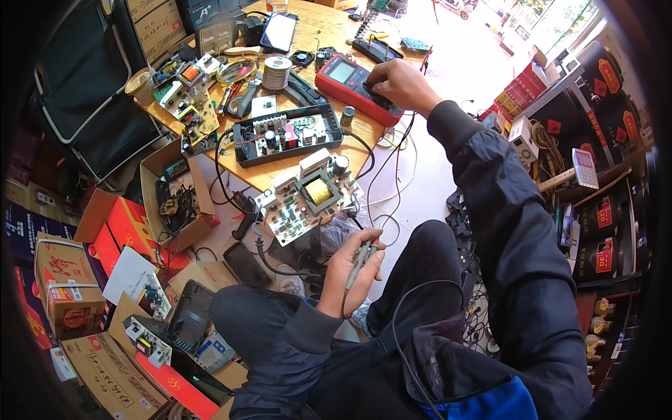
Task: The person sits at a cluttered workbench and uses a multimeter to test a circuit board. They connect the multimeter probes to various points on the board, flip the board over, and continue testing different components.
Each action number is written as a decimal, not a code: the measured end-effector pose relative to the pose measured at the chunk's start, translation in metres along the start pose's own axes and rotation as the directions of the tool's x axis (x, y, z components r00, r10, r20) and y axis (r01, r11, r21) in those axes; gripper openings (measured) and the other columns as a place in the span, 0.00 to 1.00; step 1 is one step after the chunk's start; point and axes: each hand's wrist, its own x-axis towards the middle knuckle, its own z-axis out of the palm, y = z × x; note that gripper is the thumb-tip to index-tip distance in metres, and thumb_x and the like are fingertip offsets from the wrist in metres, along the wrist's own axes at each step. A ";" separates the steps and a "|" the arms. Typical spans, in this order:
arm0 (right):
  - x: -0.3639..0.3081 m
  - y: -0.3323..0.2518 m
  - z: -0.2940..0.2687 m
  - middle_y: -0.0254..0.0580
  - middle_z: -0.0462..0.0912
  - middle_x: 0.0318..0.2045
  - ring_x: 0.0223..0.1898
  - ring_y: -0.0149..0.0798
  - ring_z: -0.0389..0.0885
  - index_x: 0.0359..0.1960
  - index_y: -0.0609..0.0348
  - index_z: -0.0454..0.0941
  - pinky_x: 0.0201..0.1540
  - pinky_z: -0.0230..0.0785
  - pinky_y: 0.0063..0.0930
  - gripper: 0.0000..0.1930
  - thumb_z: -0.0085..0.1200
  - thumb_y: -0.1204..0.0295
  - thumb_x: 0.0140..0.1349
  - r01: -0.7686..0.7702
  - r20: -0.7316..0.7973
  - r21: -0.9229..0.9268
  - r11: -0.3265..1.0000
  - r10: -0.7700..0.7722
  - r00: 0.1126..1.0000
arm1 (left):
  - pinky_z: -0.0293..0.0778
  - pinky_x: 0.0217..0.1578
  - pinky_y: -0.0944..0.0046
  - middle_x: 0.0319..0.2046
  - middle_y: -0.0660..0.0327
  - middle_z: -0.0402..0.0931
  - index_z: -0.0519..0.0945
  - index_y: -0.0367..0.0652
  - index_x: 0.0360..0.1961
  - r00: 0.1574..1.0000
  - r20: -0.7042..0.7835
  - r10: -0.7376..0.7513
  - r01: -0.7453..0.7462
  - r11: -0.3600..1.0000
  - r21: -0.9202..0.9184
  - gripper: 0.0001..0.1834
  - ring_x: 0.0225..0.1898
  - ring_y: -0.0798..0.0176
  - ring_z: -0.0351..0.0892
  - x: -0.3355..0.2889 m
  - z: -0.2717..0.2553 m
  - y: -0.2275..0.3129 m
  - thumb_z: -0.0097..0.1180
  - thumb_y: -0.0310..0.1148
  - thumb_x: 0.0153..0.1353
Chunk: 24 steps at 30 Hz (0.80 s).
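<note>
My left hand (350,273) is closed around grey test probes (360,263) above my lap, with a bit of red showing at the fingertips. My right hand (404,85) reaches to the red multimeter (348,77) at the table's right edge, its fingers pinched on the dark dial. The meter's screen is too washed out to read. Just beyond my left hand, a bare circuit board (287,213) with a yellow-wound transformer (320,194) juts over the table's near edge. Behind it sits an open black case (253,152) with another board inside.
On the wooden table (315,31) are a solder spool (277,73), a phone (278,32), pliers, a magnifier and loose boards (185,98). Cables hang over its front edge. Cardboard boxes (105,374) and a black chair (84,91) stand at left, stacked dark boxes (602,210) at right.
</note>
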 end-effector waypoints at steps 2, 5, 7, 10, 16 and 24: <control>0.000 0.000 0.000 0.56 0.91 0.34 0.36 0.53 0.91 0.39 0.62 0.92 0.46 0.83 0.40 0.13 0.59 0.77 0.56 0.002 0.001 0.008 1.000 -0.002 1.000 | 0.78 0.38 0.70 0.48 0.60 0.80 0.76 0.34 0.66 1.000 -0.001 0.004 -0.004 1.000 0.002 0.20 0.34 0.73 0.78 0.000 0.000 -0.001 0.58 0.23 0.74; 0.001 0.001 0.001 0.56 0.91 0.33 0.35 0.53 0.91 0.39 0.62 0.93 0.46 0.83 0.40 0.12 0.59 0.77 0.56 0.013 0.001 0.003 1.000 -0.013 1.000 | 0.78 0.37 0.70 0.47 0.61 0.81 0.77 0.35 0.65 1.000 -0.006 0.020 -0.020 1.000 -0.002 0.20 0.33 0.73 0.78 0.001 0.000 -0.002 0.58 0.24 0.75; 0.001 0.002 0.001 0.56 0.91 0.33 0.35 0.53 0.91 0.39 0.62 0.93 0.46 0.82 0.40 0.12 0.59 0.76 0.56 0.018 0.001 0.004 1.000 -0.018 1.000 | 0.79 0.36 0.70 0.46 0.62 0.82 0.78 0.37 0.65 0.999 -0.013 0.034 -0.034 0.999 -0.009 0.19 0.32 0.74 0.78 0.001 0.001 -0.004 0.59 0.26 0.75; 0.001 0.002 0.001 0.56 0.91 0.33 0.35 0.53 0.91 0.39 0.62 0.93 0.46 0.82 0.40 0.12 0.59 0.76 0.56 0.015 0.000 0.014 1.000 -0.015 1.000 | 0.79 0.36 0.70 0.46 0.62 0.82 0.78 0.36 0.64 0.999 -0.012 0.041 -0.041 0.999 -0.013 0.19 0.32 0.74 0.78 0.001 0.000 -0.004 0.59 0.26 0.75; 0.001 0.003 0.002 0.57 0.91 0.33 0.35 0.54 0.91 0.39 0.62 0.92 0.46 0.82 0.41 0.12 0.59 0.76 0.56 0.008 -0.008 0.010 1.000 -0.008 1.000 | 0.78 0.36 0.70 0.45 0.62 0.82 0.78 0.36 0.64 0.999 -0.012 0.043 -0.043 0.999 -0.011 0.19 0.32 0.74 0.78 0.000 -0.001 -0.004 0.59 0.26 0.75; -0.006 -0.007 0.001 0.59 0.90 0.42 0.44 0.56 0.90 0.46 0.64 0.90 0.54 0.80 0.43 0.14 0.61 0.74 0.60 -0.024 0.007 -0.073 0.997 0.025 1.000 | 0.78 0.37 0.69 0.48 0.60 0.80 0.76 0.35 0.66 1.000 -0.013 0.021 -0.021 0.999 0.028 0.20 0.33 0.72 0.78 0.002 0.000 0.000 0.57 0.24 0.75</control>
